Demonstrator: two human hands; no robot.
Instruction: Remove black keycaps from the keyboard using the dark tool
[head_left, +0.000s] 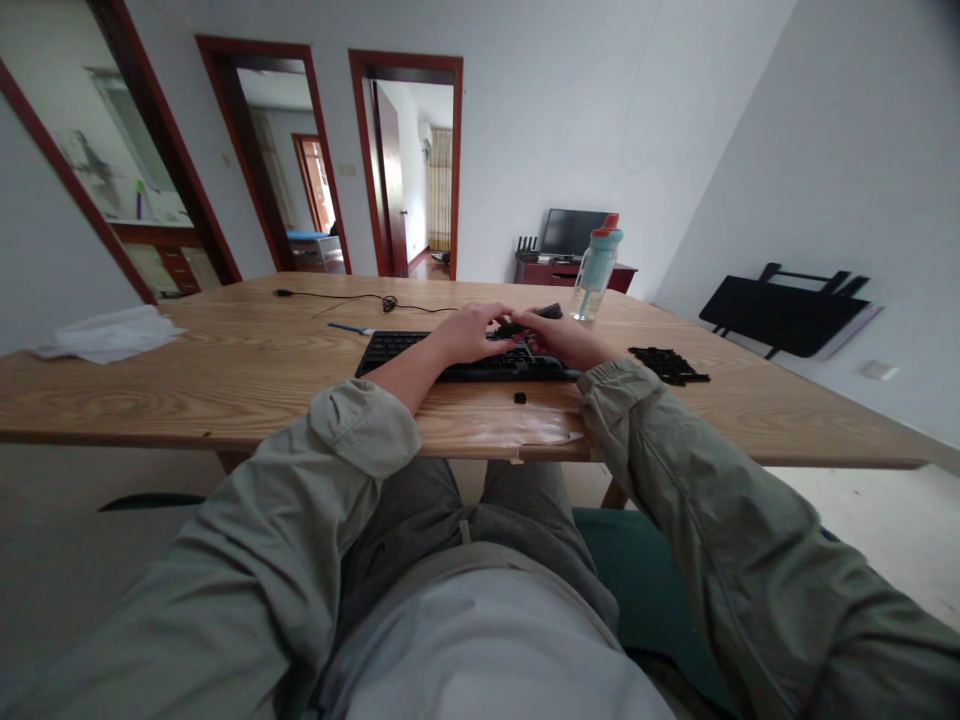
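A black keyboard [386, 348] lies on the wooden table in front of me, with its keys visible on the left and part of its right side showing bare key places. My left hand [474, 335] is over its middle, fingers bent and pressed together; what they pinch is hidden. Close against it, my right hand [562, 338] is closed around a black elongated object [551, 312] that slants above the keyboard. The kind of that object cannot be made out. A single black keycap [520, 398] rests near the table's front edge.
Loose black keycaps [667, 365] lie in a patch at the right. Behind stands a clear bottle [596, 270] with a red top. A blue-handled brush [349, 328], a black cable [337, 294] and white cloth or paper [112, 333] are left on the wooden table [247, 385].
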